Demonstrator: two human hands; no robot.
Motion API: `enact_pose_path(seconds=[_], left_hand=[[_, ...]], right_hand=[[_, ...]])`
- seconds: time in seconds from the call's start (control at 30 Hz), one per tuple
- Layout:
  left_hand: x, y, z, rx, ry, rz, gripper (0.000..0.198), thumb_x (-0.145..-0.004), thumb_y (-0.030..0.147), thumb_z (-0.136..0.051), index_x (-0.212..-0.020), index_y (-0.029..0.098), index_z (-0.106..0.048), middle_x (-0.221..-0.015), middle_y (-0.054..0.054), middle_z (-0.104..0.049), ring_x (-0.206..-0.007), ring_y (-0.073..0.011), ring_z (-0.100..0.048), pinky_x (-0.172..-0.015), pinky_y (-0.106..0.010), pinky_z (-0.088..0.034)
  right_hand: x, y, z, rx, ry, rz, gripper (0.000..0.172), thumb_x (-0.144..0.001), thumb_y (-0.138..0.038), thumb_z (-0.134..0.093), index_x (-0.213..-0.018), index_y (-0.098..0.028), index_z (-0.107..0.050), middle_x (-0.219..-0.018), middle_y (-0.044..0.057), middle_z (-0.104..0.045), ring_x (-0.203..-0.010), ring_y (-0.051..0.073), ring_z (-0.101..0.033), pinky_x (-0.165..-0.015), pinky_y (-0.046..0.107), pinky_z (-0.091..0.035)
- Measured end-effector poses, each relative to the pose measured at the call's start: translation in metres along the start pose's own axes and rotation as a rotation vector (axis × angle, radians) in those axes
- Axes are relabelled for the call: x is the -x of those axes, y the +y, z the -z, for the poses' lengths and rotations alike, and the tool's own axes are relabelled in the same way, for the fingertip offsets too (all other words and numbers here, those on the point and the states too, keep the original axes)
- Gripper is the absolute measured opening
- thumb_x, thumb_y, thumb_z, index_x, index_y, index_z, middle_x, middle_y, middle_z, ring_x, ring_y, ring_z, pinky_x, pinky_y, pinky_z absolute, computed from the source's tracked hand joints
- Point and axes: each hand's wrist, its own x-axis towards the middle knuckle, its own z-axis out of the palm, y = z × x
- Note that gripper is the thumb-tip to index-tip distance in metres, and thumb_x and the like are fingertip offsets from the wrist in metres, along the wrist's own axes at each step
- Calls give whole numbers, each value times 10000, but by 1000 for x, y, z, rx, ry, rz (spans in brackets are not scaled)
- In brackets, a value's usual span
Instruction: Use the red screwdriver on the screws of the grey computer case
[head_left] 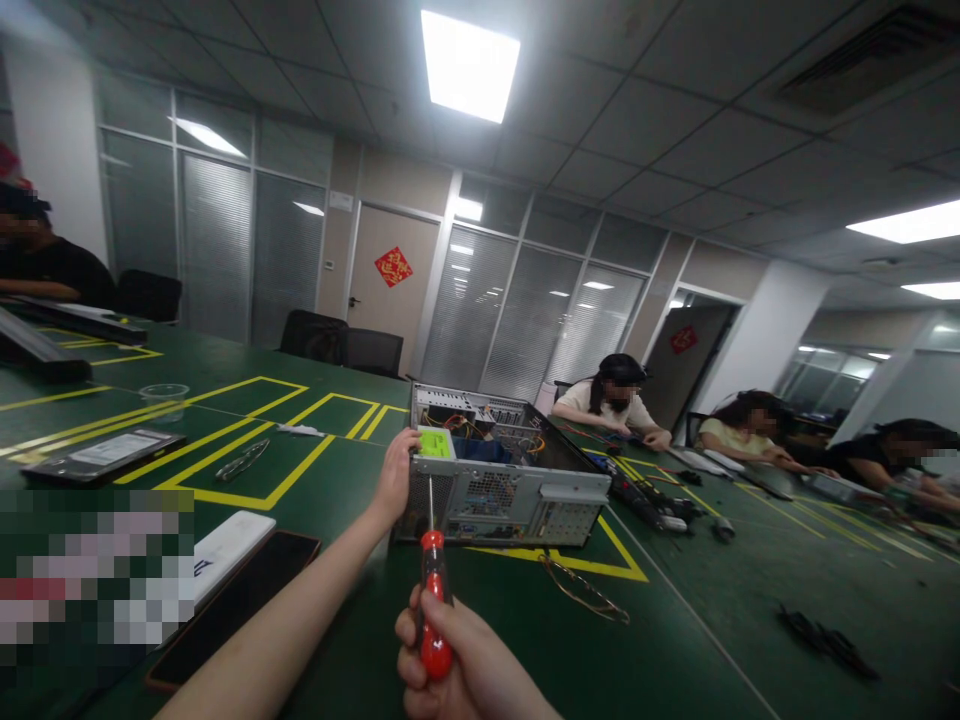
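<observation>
An open grey computer case (501, 492) lies on its side on the green table (660, 640), inside yellow tape lines. My left hand (396, 478) grips the case's near left edge, fingers wrapped over the rim beside a green-labelled part (435, 443). My right hand (461, 668) is closed around the red handle of a screwdriver (433, 590). The screwdriver shaft points up at the case's rear panel, with its tip close to the upper left corner.
A dark phone (225, 615) and a white box (225, 548) lie at the near left, a tablet (101, 453) and clear cup (164, 399) farther left. Loose cables (585, 590) and black parts (825, 635) lie right of the case. Other people sit at the table's far right and far left.
</observation>
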Motion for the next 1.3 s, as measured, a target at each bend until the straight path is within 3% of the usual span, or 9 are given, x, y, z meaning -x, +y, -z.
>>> enact_pose_path(seconds=[0.07,0.13,0.23,0.33,0.67,1.3], left_hand=[[0,0,-1,6,9,-2,510,-1023,555,-222,-979,223,-608,-1238,-106,-663,-1288,-237,-563,-1155,-444,-409],[-1,0,-1,15,14,-7,514,-1021,559,-225,-974,221,-610,-1237,-107,-663,-1280,-238,-568,-1159,-447,-404],[-1,0,-1,20,12,-11,514,-1020,565,-235,-973,220,-613,-1240,-109,-661,-1283,-241,-567,-1155,-450,-410],[0,-1,-1,17,14,-14,519,-1021,566,-229,-980,223,-616,-1240,-108,-665,-1289,-242,-568,-1152,-452,-418],[-1,-3,0,2,4,-13,513,-1030,544,-223,-988,227,-624,-1246,-99,-663,-1304,-235,-557,-1168,-449,-400],[0,-6,-1,9,14,-33,476,-1032,512,-238,-989,236,-623,-1239,-96,-667,-1289,-236,-566,-1150,-451,-420]], right_hand=[[-4,15,-1,3,40,-21,693,-436,-528,-972,-848,-210,-514,-657,-75,-607,-480,52,-461,-484,207,-216],[-13,34,3,-54,140,-15,631,-479,-527,-939,-799,-214,-493,-610,-81,-566,-462,55,-440,-485,205,-224],[-31,60,15,-105,334,-33,464,-662,-488,-827,-714,-229,-446,-531,-84,-485,-419,63,-375,-470,208,-218],[-45,71,26,-63,430,-37,410,-794,-433,-731,-653,-237,-400,-475,-91,-399,-393,65,-304,-467,205,-214],[-48,62,35,-101,466,-63,321,-814,-326,-718,-672,-244,-442,-494,-78,-440,-387,81,-326,-471,205,-301],[-45,58,27,-96,510,-83,325,-829,-270,-708,-664,-231,-430,-497,-76,-457,-389,71,-338,-479,186,-295]])
